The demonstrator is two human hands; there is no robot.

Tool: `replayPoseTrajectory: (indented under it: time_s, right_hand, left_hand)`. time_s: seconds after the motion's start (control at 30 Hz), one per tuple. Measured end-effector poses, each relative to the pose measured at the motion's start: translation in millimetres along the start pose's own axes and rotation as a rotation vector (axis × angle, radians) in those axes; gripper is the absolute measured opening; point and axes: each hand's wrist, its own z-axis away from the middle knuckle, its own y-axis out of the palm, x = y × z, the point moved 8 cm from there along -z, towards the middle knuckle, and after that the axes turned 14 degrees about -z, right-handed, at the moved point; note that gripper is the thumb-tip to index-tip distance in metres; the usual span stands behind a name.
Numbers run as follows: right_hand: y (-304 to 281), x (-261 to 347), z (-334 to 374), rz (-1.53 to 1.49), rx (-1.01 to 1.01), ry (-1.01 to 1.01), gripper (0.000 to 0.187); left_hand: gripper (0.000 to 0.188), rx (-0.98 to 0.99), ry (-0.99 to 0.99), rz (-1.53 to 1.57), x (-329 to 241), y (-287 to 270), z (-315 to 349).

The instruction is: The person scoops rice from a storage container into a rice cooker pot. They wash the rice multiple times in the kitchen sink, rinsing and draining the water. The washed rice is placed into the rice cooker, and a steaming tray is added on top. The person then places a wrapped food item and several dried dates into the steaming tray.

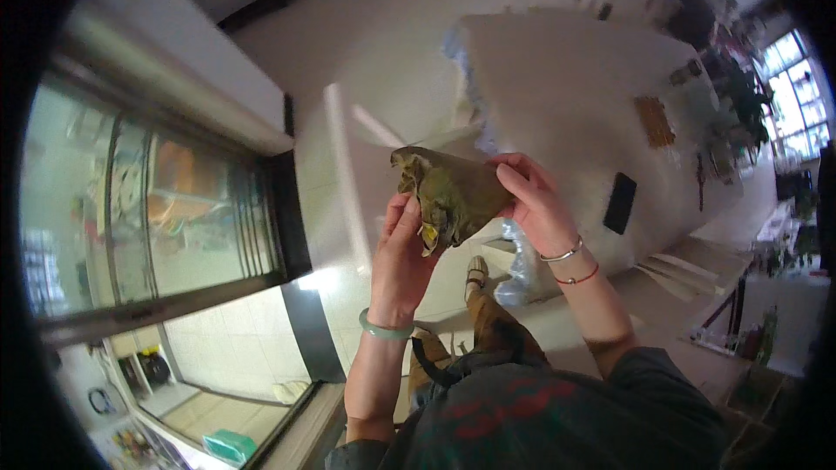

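Observation:
Both of my hands hold up a folded olive-brown dried leaf (463, 193), which has a crumpled, wrinkled edge on its left side. My left hand (404, 244) is closed on that ragged edge from below, with a pale green bangle at the wrist. At the opposite, smoother end, my right hand (533, 198) pinches the leaf between thumb and fingers. A silver bracelet and a red cord circle that wrist. Whether anything is wrapped inside the leaf I cannot tell.
A covered table (575, 78) stands to the right, bearing a black phone (620, 203) and a brown slatted mat (654, 122). White chair parts (347, 174) show behind my hands. On the left is a framed glass sliding door (187, 209). My foot (476, 270) is on the tiled floor.

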Motion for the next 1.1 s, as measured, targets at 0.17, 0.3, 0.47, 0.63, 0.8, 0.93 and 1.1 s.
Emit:
replayPoseTrajectory:
  time_s: [0.17, 0.3, 0.47, 0.63, 0.8, 0.93, 1.1]
  right_hand:
    - [120.7, -100.2, 48.3, 0.012, 0.131, 0.124, 0.028]
    - [233.3, -215.3, 81.1, -0.049, 0.264, 0.282, 0.029]
    - [363.4, -315.3, 135.1, -0.021, 0.498, 0.507, 0.033]
    - [457.3, -412.9, 174.0, 0.081, 0.659, 0.665, 0.033]
    - [527.7, -506.9, 192.6, 0.141, 0.755, 0.829, 0.031]
    - [584.1, -579.7, 203.3, 0.181, 0.804, 0.921, 0.028]
    - [673.8, -666.2, 210.3, 0.235, 0.904, 0.859, 0.028]
  left_hand:
    - [0.041, -0.010, 0.133, 0.215, -43.1, -100.5, 115.1]
    - [0.044, -0.210, 0.315, 0.099, -98.7, -206.6, 232.3]
    - [0.050, -0.423, 0.460, 0.114, -134.7, -302.8, 360.0]
    - [0.053, -0.587, 0.631, 0.240, -153.8, -381.4, 455.0]
    - [0.052, -0.714, 0.737, 0.355, -154.4, -461.0, 511.5]
    - [0.052, -0.832, 0.795, 0.350, -169.3, -526.9, 548.6]
    - [0.059, -0.859, 1.022, 0.486, -214.7, -614.3, 589.1]
